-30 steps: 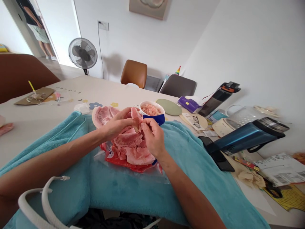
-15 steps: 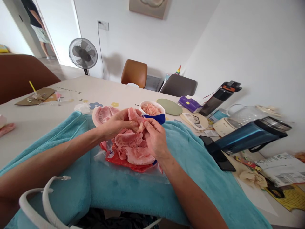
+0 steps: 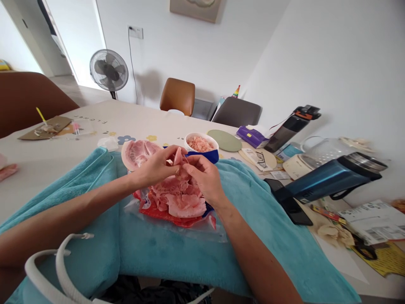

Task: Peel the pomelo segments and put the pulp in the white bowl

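Note:
My left hand (image 3: 155, 168) and my right hand (image 3: 202, 177) both pinch a small pink pomelo segment (image 3: 177, 157), held above a heap of pink peel pieces (image 3: 177, 196). The heap lies on a red and clear plastic bag (image 3: 172, 218) spread over a teal blanket (image 3: 259, 211). Behind my left hand lies a hollow pomelo peel half (image 3: 137, 153). A blue and white bowl (image 3: 202, 147) filled with pink flesh stands just beyond my right hand.
On the right lie a blue thermos (image 3: 332, 177), a black phone (image 3: 286, 202), a black bottle (image 3: 291, 126), a glass jug (image 3: 322, 153), papers (image 3: 373, 221) and a purple tissue pack (image 3: 251, 137). A green mat (image 3: 224, 141), two chairs (image 3: 177, 96) and a fan (image 3: 109, 71) stand farther back.
Both hands rose slightly and worked the pomelo segment between their fingers. The person in the far doorway has walked out of sight.

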Available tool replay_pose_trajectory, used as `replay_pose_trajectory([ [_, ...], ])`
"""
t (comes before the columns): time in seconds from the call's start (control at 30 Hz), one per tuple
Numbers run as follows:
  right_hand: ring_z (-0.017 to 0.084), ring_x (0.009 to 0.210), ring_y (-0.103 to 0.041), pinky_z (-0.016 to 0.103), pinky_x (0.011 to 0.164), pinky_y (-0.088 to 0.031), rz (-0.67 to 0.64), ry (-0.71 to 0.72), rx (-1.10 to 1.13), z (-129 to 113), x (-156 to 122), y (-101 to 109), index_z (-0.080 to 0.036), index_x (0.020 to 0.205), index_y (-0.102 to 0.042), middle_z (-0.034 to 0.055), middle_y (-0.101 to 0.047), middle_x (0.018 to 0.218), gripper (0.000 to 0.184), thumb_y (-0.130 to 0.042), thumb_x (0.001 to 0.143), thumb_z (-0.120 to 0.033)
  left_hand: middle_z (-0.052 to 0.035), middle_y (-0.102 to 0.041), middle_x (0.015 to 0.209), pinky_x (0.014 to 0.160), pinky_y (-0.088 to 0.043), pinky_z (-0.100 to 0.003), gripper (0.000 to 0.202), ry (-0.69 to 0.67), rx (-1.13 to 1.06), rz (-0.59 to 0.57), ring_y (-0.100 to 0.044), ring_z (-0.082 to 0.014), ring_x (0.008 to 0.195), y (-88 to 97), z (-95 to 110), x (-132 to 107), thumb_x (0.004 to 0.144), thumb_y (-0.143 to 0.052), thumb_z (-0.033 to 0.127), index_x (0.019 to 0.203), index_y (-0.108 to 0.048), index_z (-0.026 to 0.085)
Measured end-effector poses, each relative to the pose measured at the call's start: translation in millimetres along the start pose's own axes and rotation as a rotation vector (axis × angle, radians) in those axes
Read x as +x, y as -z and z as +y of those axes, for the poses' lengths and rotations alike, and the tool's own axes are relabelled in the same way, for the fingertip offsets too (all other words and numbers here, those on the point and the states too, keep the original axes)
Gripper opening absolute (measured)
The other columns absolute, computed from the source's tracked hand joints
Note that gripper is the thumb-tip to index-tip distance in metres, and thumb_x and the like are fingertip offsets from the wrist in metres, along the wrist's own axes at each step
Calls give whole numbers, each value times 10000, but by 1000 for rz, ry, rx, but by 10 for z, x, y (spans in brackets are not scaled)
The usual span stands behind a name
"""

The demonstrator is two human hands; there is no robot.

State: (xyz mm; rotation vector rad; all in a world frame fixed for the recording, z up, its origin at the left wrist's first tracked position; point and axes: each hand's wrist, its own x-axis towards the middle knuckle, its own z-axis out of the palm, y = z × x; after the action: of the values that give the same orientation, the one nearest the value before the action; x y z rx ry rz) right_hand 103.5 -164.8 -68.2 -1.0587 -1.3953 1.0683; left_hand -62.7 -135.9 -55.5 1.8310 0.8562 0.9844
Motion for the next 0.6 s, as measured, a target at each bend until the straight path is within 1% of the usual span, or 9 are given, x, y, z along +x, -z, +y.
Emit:
replay_pose_trajectory([
  [0.1,136,692,-611,267,647,-486,23,55,-139,-10,-9,-9,-196,853,-637,-2,-680,782,150,-648,795,-334,-5,-616,847,722,-496,-277,154,-85,147,53,-600,-178,889,-48,-17,-23,698,-554,131,834,-567,203],
  [0.17,140,707,-613,274,664,-485,50,135,-275,4,-25,-28,-202,862,-645,5,-686,804,100,-595,831,-283,-14,-615,858,716,-490,-282,112,-117,224,72,-592,-173,870,-78,-10,-45,708,-548,130,793,-550,202],
  [0.3,171,769,-611,310,726,-479,140,378,-587,50,-69,-67,-206,889,-662,49,-679,841,171,-492,878,-198,-30,-615,862,674,-481,-278,57,-144,290,80,-577,-165,816,-126,13,-96,752,-540,146,762,-526,200],
  [0.37,179,768,-605,314,719,-475,159,449,-655,63,-81,-75,-199,872,-665,63,-665,821,201,-464,885,-193,-28,-620,848,685,-484,-278,42,-139,267,91,-579,-165,814,-135,23,-110,779,-538,160,775,-536,202],
  [0.4,178,758,-602,311,709,-474,162,454,-650,66,-83,-75,-197,867,-664,61,-658,809,211,-454,884,-192,-26,-625,843,701,-488,-280,34,-132,239,92,-584,-165,818,-133,28,-111,787,-545,168,786,-545,202],
  [0.47,168,730,-598,302,689,-473,169,406,-567,68,-77,-71,-203,864,-659,42,-651,782,210,-450,874,-196,-21,-636,843,738,-496,-288,30,-110,139,80,-599,-170,832,-113,41,-101,793,-573,187,821,-568,199],
  [0.53,156,685,-592,293,669,-475,171,294,-405,64,-63,-69,-212,862,-654,12,-639,722,191,-463,863,-219,-20,-649,843,758,-509,-302,92,-64,-30,21,-622,-175,826,-76,59,-80,808,-594,219,896,-590,193],
  [0.6,143,630,-570,281,636,-473,173,176,-205,55,-48,-75,-214,829,-646,-13,-611,652,157,-496,847,-257,-25,-663,889,760,-526,-311,150,-5,-224,-54,-644,-169,797,-33,74,-57,823,-615,260,952,-604,184],
])
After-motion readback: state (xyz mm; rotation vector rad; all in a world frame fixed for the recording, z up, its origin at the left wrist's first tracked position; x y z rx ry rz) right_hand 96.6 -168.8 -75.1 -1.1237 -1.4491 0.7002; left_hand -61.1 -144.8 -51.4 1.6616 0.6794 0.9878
